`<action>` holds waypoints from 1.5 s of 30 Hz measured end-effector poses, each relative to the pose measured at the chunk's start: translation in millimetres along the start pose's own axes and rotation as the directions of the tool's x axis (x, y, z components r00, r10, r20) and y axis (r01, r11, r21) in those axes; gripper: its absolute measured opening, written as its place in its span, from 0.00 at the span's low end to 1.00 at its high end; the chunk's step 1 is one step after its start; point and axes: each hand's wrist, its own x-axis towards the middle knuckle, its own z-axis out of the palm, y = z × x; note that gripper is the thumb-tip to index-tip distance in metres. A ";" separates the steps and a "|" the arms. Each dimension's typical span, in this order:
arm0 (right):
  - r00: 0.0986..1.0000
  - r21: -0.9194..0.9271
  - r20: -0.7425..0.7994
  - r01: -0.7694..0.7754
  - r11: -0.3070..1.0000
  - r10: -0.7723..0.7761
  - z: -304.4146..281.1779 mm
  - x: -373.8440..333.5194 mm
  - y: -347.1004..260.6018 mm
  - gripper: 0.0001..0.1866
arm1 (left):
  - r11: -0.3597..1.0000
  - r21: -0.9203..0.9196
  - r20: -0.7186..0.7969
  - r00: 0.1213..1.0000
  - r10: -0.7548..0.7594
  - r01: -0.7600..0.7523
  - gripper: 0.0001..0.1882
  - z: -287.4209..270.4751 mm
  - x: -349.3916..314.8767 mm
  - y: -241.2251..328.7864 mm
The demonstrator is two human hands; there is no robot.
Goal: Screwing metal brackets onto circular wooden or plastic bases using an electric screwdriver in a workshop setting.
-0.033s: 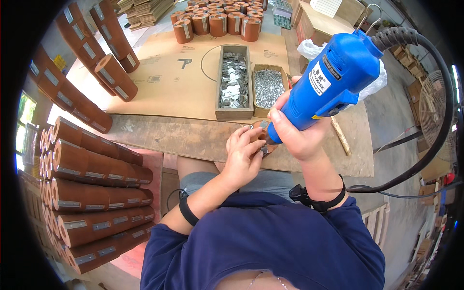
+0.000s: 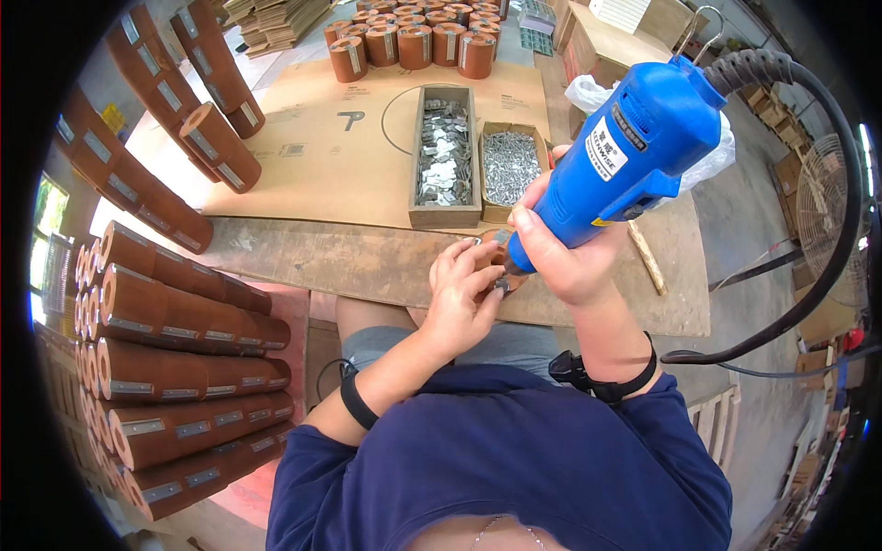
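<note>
My right hand (image 2: 577,253) is wrapped round a blue electric screwdriver (image 2: 617,151). The tool is tilted, its dark tip pointing down to the left beside my left fingertips. My left hand (image 2: 462,296) has its fingers bent and closed on a small brown cylinder (image 2: 516,288) at the bench's near edge. Grey metal shows on this piece, but hands and tool hide most of it. Beyond my hands, a long wooden box (image 2: 445,217) holds small metal plates, and a smaller box (image 2: 495,213) beside it holds many screws.
Brown cylinders with metal strips (image 2: 193,344) are stacked at the left. More brown cylinders (image 2: 415,46) stand at the back on a cardboard sheet (image 2: 312,165). A wooden stick (image 2: 649,260) lies at the right of the bench (image 2: 322,262). The tool's black cable (image 2: 841,266) loops down on the right.
</note>
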 end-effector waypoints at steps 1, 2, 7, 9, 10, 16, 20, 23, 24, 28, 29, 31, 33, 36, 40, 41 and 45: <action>1.000 -0.002 0.000 0.000 1.000 0.000 0.8 0.2 0.7 0.25 | 1.000 0.011 0.018 1.000 0.003 -0.004 0.15 -1.3 1.0 1.3; 0.999 0.006 -0.025 -0.029 1.000 0.029 1.7 0.4 1.6 0.24 | 1.000 0.009 0.018 1.000 0.004 -0.004 0.15 -1.3 2.4 2.7; 0.998 -0.024 -0.031 -0.055 0.998 0.054 1.9 4.9 10.3 0.23 | 0.994 0.058 0.030 0.995 -0.092 0.090 0.23 0.6 10.7 1.2; 0.998 0.030 -0.042 -0.053 0.998 0.055 2.2 4.9 11.4 0.22 | 0.995 0.043 0.037 0.995 -0.097 0.095 0.23 3.7 12.7 -0.3; 0.998 0.029 -0.041 -0.054 0.998 0.055 2.5 5.1 11.3 0.22 | 0.994 0.031 0.043 0.994 -0.102 0.100 0.23 5.4 13.1 -1.7; 0.997 0.023 -0.040 -0.063 0.998 0.064 3.5 6.6 9.7 0.22 | 0.984 -0.115 0.063 0.990 -0.128 0.135 0.21 14.7 9.9 -12.0; 0.995 0.037 -0.061 -0.071 0.997 0.074 3.6 5.9 11.0 0.21 | 0.972 -0.171 0.062 0.986 -0.154 0.162 0.19 15.5 10.7 -10.4; 0.997 0.001 -0.054 -0.057 0.998 0.057 2.9 5.2 14.0 0.21 | 0.964 -0.188 0.064 0.982 -0.177 0.187 0.19 15.3 10.9 -9.8; 0.998 -0.001 -0.041 -0.054 0.999 0.054 2.7 5.0 14.8 0.21 | 0.970 -0.183 0.040 0.987 -0.153 0.158 0.19 16.9 10.4 -11.6; 0.996 0.002 -0.057 -0.067 0.998 0.067 2.3 3.9 17.6 0.21 | 0.972 -0.175 0.046 0.988 -0.150 0.156 0.18 15.1 11.9 -9.6; 0.997 -0.016 -0.054 -0.058 0.998 0.057 2.1 4.0 18.5 0.22 | 0.972 -0.175 0.048 0.987 -0.150 0.156 0.18 15.9 11.8 -10.1; 0.997 -0.034 -0.052 -0.050 0.998 0.048 2.7 4.2 18.7 0.22 | 0.972 -0.180 0.043 0.989 -0.144 0.150 0.18 17.4 10.3 -11.7; 0.997 0.008 -0.040 -0.072 0.997 0.072 3.0 4.8 18.2 0.22 | 0.971 -0.178 0.044 0.987 -0.152 0.157 0.18 18.1 9.9 -13.1; 0.997 0.016 -0.039 -0.070 0.997 0.071 2.5 4.9 18.2 0.22 | 0.968 -0.184 0.050 0.985 -0.165 0.172 0.18 17.5 10.2 -12.1; 0.997 -0.021 -0.028 -0.071 0.997 0.070 2.6 3.7 18.2 0.22 | 0.967 -0.197 0.031 0.987 -0.160 0.163 0.18 21.4 8.9 -16.6; 0.998 -0.016 -0.009 -0.067 0.998 0.067 2.8 4.0 17.8 0.22 | 0.967 -0.198 0.033 0.987 -0.159 0.162 0.18 21.5 8.6 -16.4; 0.999 -0.005 0.004 -0.036 0.999 0.036 3.5 3.4 21.9 0.23 | 0.950 -0.228 0.065 0.977 -0.203 0.213 0.18 19.9 9.7 -14.8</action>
